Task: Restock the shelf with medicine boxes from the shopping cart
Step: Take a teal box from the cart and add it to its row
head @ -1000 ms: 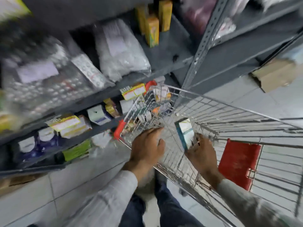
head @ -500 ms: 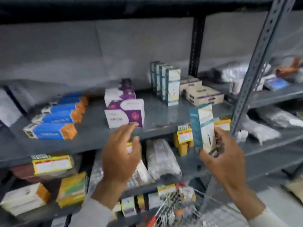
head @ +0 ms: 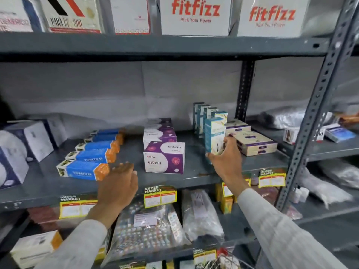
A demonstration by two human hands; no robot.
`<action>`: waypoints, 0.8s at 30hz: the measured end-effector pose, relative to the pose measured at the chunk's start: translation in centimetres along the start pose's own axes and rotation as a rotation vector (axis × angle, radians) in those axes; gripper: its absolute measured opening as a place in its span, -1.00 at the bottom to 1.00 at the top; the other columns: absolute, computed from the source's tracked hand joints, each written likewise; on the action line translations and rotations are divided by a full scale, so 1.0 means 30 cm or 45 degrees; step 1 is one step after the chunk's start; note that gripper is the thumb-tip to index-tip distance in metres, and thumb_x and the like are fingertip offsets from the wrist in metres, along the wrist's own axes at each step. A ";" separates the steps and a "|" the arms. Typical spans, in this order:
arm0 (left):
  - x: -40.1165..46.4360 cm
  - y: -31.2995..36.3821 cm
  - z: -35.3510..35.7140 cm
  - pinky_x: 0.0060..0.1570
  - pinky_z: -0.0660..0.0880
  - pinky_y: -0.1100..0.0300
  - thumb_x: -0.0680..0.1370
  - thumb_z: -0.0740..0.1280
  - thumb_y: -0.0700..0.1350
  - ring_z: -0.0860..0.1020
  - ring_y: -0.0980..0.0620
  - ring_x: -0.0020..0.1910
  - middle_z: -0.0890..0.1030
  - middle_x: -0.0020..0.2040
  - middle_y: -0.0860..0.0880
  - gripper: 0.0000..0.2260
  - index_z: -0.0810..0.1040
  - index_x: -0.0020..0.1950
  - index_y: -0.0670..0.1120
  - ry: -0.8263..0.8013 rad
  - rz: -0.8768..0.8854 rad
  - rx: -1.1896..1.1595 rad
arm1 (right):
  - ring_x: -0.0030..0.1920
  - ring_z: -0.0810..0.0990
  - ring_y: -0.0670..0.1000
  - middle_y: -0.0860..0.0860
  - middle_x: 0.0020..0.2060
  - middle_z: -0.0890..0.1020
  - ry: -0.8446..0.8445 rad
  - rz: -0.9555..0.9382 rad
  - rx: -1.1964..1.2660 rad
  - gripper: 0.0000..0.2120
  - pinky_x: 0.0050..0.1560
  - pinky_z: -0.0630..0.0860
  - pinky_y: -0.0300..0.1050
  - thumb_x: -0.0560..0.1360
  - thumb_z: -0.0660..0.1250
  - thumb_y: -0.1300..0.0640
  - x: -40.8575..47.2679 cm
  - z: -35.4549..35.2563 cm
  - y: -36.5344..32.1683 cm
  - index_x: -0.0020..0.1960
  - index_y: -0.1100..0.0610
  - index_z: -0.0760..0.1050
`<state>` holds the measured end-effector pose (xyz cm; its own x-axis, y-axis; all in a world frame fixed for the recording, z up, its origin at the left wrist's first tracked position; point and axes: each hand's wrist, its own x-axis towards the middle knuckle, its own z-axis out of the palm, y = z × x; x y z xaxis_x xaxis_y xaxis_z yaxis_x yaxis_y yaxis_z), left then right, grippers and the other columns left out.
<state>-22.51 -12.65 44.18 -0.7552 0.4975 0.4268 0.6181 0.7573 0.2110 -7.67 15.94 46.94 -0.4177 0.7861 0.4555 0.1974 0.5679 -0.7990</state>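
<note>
My right hand (head: 226,159) grips a tall teal-and-white medicine box (head: 213,133) and holds it upright on the grey middle shelf (head: 194,171), at the front of a row of matching teal boxes (head: 202,115). My left hand (head: 118,184) hovers in front of the shelf edge with fingers apart and holds nothing. Only the wire rim of the shopping cart (head: 223,258) shows at the bottom edge.
Purple-and-white boxes (head: 164,157) stand left of the teal row, blue-and-orange boxes (head: 87,162) further left, flat cream boxes (head: 252,142) to the right. A perforated steel upright (head: 314,117) rises on the right. Large white cartons (head: 195,15) fill the top shelf. Bagged blister packs (head: 147,226) lie below.
The view rose from the cart to the shelf. My right hand carried the teal box up from the cart and forward onto the middle shelf. My left hand left the cart.
</note>
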 end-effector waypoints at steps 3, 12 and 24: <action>0.005 -0.017 0.015 0.37 0.46 -0.09 0.60 -0.10 0.09 0.54 -0.20 0.38 0.58 0.39 -0.19 -0.40 0.55 0.36 -0.19 -0.004 0.049 0.036 | 0.11 0.63 0.04 -0.02 0.12 0.62 0.037 -0.013 0.009 -0.41 0.04 0.58 -0.02 0.34 0.61 -0.01 -0.030 0.012 0.037 0.19 -0.03 0.32; 0.036 0.003 0.014 0.53 0.24 -0.03 0.68 -0.03 0.03 0.36 -0.11 0.54 0.42 0.54 -0.16 -0.50 0.42 0.51 -0.17 -0.132 0.054 0.131 | 0.28 0.55 0.11 0.04 0.29 0.60 0.011 -0.015 -0.247 -0.26 0.26 0.54 0.11 0.39 0.57 -0.13 -0.070 0.018 0.064 0.42 0.02 0.28; 0.031 -0.017 0.037 0.57 0.16 -0.04 0.62 -0.17 0.12 0.33 -0.10 0.57 0.38 0.57 -0.12 -0.36 0.37 0.55 -0.13 -0.143 0.057 0.130 | 0.19 0.60 0.14 0.07 0.19 0.64 0.111 0.063 -0.351 -0.49 0.11 0.57 0.05 0.42 0.55 -0.06 -0.013 -0.006 0.078 0.23 0.07 0.40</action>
<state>-23.75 -12.11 43.50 -0.7506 0.5715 0.3315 0.6305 0.7696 0.1007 -6.88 17.00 44.97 -0.3261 0.8259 0.4599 0.4547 0.5636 -0.6897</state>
